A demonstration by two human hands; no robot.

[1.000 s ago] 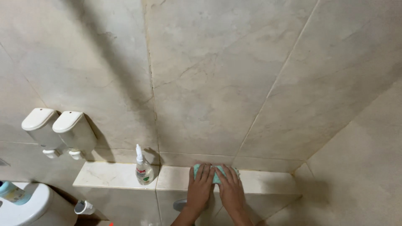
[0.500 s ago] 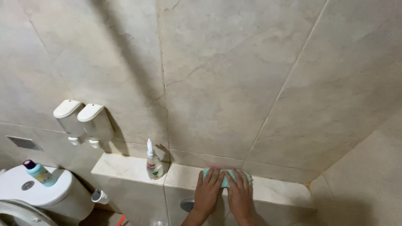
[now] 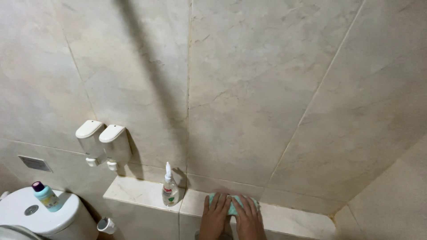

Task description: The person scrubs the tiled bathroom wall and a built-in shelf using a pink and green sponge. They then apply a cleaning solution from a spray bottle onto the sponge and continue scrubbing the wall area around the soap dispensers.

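Both of my hands press flat on a teal cloth [image 3: 234,204] that lies on a pale marble ledge [image 3: 293,220] at the foot of the tiled wall. My left hand [image 3: 215,217] covers the cloth's left part, and my right hand [image 3: 247,218] covers its right part, the two side by side and touching. Only a strip of the cloth shows between and above the fingers. A small clear pump bottle [image 3: 170,189] stands upright on the ledge just left of my left hand.
Two white wall dispensers [image 3: 104,141] hang above the ledge's left end. A white toilet tank [image 3: 38,215] at lower left carries a light blue bottle with a purple cap [image 3: 46,196]. A small white cup-like fitting [image 3: 106,225] sits below the ledge. A wall corner lies at right.
The view has shifted so the toilet tank, dispensers and ledge now sit further right and lower. My hands stay together on the cloth on the ledge.
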